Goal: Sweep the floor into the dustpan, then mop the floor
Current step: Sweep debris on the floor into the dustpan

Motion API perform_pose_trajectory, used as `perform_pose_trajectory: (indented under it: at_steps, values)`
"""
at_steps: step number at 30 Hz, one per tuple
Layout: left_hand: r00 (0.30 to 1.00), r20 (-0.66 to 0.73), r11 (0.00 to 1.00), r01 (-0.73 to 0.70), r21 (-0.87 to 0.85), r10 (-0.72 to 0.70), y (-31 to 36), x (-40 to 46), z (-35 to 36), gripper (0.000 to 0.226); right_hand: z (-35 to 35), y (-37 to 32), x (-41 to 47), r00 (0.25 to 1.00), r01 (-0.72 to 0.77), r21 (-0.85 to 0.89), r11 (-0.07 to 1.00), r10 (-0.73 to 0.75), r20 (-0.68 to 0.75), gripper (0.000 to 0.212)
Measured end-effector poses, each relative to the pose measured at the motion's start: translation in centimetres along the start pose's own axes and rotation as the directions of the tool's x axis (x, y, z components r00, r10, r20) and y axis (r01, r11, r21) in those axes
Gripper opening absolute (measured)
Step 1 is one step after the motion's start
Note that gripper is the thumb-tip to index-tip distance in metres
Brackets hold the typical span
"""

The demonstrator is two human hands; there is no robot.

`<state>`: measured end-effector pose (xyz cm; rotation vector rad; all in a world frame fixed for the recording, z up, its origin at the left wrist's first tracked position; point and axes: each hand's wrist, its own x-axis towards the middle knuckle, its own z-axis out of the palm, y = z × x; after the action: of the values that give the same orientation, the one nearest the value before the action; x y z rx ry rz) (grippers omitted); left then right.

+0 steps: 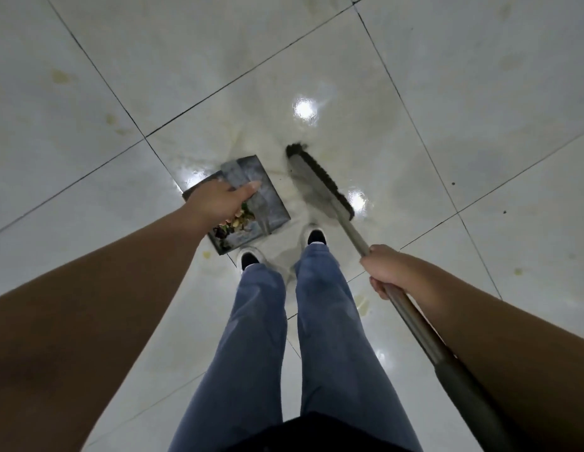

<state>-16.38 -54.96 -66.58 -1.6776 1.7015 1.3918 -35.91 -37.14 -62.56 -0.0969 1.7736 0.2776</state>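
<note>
no brand or writing could be read on anything here. the floor (316,60) was made of big pale glossy tiles with thin dark joints, and it showed bright spots of reflected light, some yellowish stains and a few small dark specks.

the left hand (215,200) was over the grey dustpan (271,203) and gripped its handle, the thumb stretched along the top; the other fingers were hidden under the palm. the dustpan was in front of the left shoe (250,257), and i could not tell if it stood on the tiles or was lifted a little. inside it, just under the left hand, lay a small heap of litter (237,221) – yellow, brown and dark bits, like dry leaves and crumbs. the far part of the pan was bare grey.

the right hand (387,270) was clenched around the metal pole of the broom (320,177). the pole went from behind this hand, where it had a dark grip sleeve, down and forward to the broom head. the head, with its dark bristles, was well beyond the right hand and just to the right of the dustpan – near it but apart. the picture was blurred there, so i could not tell if the bristles touched the tiles.

the person stood in blue trousers (284,337), with white shoes, between both arms.
</note>
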Motion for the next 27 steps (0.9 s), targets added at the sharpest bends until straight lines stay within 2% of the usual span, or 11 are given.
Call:
perform_pose_trajectory:
  at_steps: [3,5,7,10,13,17,20,22,24,27]
  values:
    - [1.000,0.023,1.000,-0.010,-0.004,0.011,-1.3,-0.5,-0.4,0.058,3.7,-0.5,-1.8,0.987,0.146,-0.240,0.960,-0.125,0.101,0.011]
    - [0.999,0.050,1.000,0.000,0.002,0.000,-2.1,-0.6,-0.8,0.058,5.5,-0.6,-2.8,0.977,0.182,-0.290,0.940,-0.141,0.157,0.020]
    - [0.997,0.078,1.000,0.024,0.017,-0.026,-2.7,-0.7,-1.3,0.058,6.2,-0.2,-3.9,0.973,0.184,-0.209,0.960,-0.149,0.177,0.020]
    - [0.997,0.067,0.995,0.019,0.102,-0.026,-3.4,-0.8,-2.5,0.060,5.1,1.5,-5.4,0.975,0.119,0.011,0.993,-0.119,0.186,0.020]
    - [0.996,0.086,0.994,0.003,0.111,-0.013,-3.4,-0.8,-2.9,0.062,2.9,3.3,-6.9,0.987,0.075,0.101,0.992,-0.089,0.135,0.020]
    - [0.999,0.050,0.993,0.013,0.116,-0.019,-4.0,-1.3,-2.2,0.062,0.6,4.9,-6.6,0.995,0.058,0.112,0.992,-0.067,0.072,0.019]
    - [0.999,0.028,0.995,0.035,0.098,-0.038,-4.6,-1.4,-2.3,0.060,-0.3,4.0,-5.0,0.997,0.081,0.069,0.994,-0.082,0.015,0.012]
    - [0.998,0.013,0.997,0.066,0.048,-0.067,-5.0,-1.2,-2.9,0.060,-0.1,2.6,-3.1,0.996,0.084,0.027,0.996,-0.084,-0.013,0.015]
    - [0.997,0.008,0.997,0.080,0.024,-0.080,-5.0,-0.9,-3.0,0.061,1.3,0.6,-1.6,0.997,0.082,-0.020,0.996,-0.082,-0.007,0.022]
    - [0.998,-0.020,0.998,0.063,0.026,-0.063,-4.4,-0.7,-2.3,0.059,4.9,-1.8,-0.8,0.996,0.044,-0.035,0.998,-0.041,0.084,0.029]
